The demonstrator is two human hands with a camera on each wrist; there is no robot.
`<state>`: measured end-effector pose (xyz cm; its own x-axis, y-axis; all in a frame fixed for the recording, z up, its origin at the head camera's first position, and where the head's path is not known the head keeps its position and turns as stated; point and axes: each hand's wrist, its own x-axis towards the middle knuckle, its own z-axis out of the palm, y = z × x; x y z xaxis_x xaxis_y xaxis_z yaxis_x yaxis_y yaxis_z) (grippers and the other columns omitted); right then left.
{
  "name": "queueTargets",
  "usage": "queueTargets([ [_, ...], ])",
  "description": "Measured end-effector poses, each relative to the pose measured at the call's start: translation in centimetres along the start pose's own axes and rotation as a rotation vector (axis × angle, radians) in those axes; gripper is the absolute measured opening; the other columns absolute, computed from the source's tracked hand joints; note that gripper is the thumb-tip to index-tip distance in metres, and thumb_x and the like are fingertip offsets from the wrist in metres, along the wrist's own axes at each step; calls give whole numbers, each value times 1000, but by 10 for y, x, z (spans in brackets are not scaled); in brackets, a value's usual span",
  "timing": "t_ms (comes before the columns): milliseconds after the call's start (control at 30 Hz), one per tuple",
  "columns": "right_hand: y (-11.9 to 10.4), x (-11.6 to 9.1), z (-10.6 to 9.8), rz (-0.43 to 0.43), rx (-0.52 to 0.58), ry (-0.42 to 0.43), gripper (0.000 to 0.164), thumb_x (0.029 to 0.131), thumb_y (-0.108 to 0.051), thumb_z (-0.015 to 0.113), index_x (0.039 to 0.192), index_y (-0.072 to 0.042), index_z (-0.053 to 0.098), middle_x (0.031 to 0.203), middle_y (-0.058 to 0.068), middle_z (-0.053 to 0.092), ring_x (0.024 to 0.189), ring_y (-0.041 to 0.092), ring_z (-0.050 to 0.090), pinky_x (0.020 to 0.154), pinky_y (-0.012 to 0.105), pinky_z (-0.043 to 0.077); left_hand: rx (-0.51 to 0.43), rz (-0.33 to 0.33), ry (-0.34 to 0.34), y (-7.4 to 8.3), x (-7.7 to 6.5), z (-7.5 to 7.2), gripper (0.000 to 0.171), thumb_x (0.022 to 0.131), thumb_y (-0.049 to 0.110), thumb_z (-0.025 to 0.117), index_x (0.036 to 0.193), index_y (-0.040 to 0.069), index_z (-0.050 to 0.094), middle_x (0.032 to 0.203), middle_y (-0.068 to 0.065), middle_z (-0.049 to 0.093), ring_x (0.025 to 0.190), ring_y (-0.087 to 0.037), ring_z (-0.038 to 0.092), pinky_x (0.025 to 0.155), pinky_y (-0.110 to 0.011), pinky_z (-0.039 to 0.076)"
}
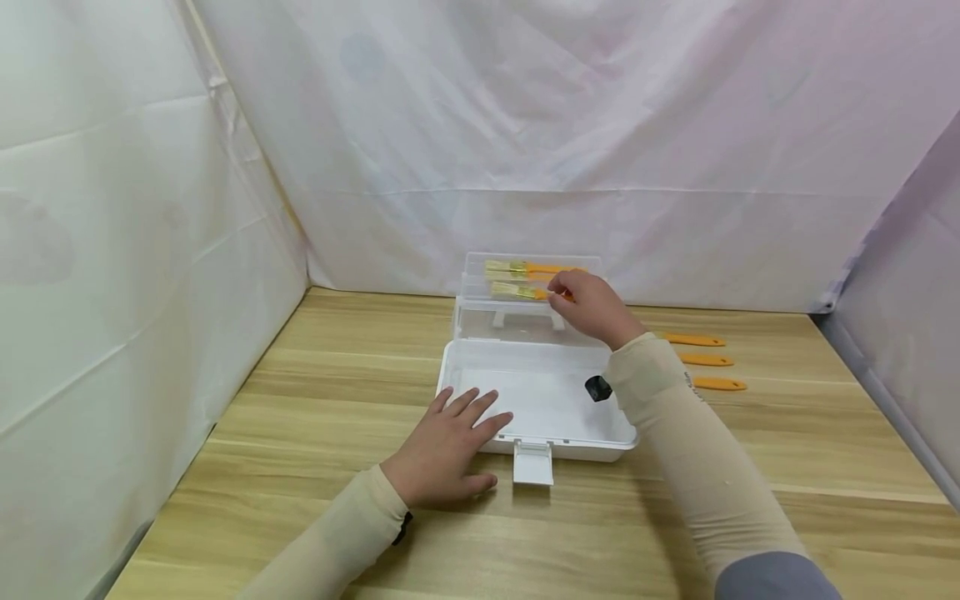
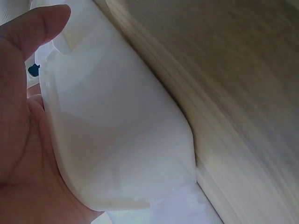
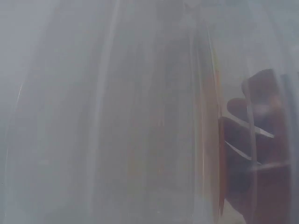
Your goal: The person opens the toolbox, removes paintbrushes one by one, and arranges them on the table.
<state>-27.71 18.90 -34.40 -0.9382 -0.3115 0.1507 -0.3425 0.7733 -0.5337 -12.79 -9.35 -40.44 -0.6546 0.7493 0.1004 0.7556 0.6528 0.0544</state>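
Observation:
A white plastic box (image 1: 525, 392) lies with its clear compartmented upper part (image 1: 471, 321) raised behind it. My left hand (image 1: 442, 446) rests over the front left rim, fingers spread and straight. In the left wrist view, the palm (image 2: 18, 126) lies along the box's outer wall (image 2: 117, 126). My right hand (image 1: 592, 304) reaches to the clear part and pinches the orange handle of a paintbrush (image 1: 513, 290), its pale bristles pointing left. Behind it in the clear part lies another paintbrush (image 1: 510, 267). The right wrist view shows curled fingers (image 3: 238, 144) blurred through clear plastic.
Several orange-handled brushes, such as the nearest one (image 1: 718, 384), lie on the wooden table (image 1: 315, 400) to the right, their other ends behind my right forearm. The box's front latch (image 1: 532, 467) hangs down. White cloth (image 1: 420, 125) walls in the table.

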Motion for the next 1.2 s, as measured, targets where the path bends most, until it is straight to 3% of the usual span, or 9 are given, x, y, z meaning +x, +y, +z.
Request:
queueTargets([
  [300,0,3,1,-43,-3,-44,26,102,-24,52,118,-8,66,110,7,66,89,23,59,83,44,48,0,-6,-4,-3,-1,-2,78,84,56,68,150,23,44,155,-9,38,140,-33,38,113,-60,22],
  [500,-1,4,2,-41,3,-72,28,103,-27,51,118,-8,66,94,5,64,72,22,52,78,42,46,-7,-10,-4,-4,-2,-3,77,84,55,68,149,23,44,155,-9,39,139,-33,38,113,-59,21],
  [800,-1,5,0,-47,-12,-104,29,94,-30,68,113,-8,69,104,6,67,90,23,60,83,43,50,-17,-9,-3,-4,-2,-4,75,84,54,68,149,23,45,154,-10,40,139,-33,39,113,-59,22],
  [1200,-1,1,-2,-31,37,-102,18,94,-21,69,108,-9,66,98,6,63,82,24,54,75,40,47,-15,-5,3,-5,-2,-4,74,84,54,68,147,23,46,153,-9,42,138,-33,41,113,-59,22],
])
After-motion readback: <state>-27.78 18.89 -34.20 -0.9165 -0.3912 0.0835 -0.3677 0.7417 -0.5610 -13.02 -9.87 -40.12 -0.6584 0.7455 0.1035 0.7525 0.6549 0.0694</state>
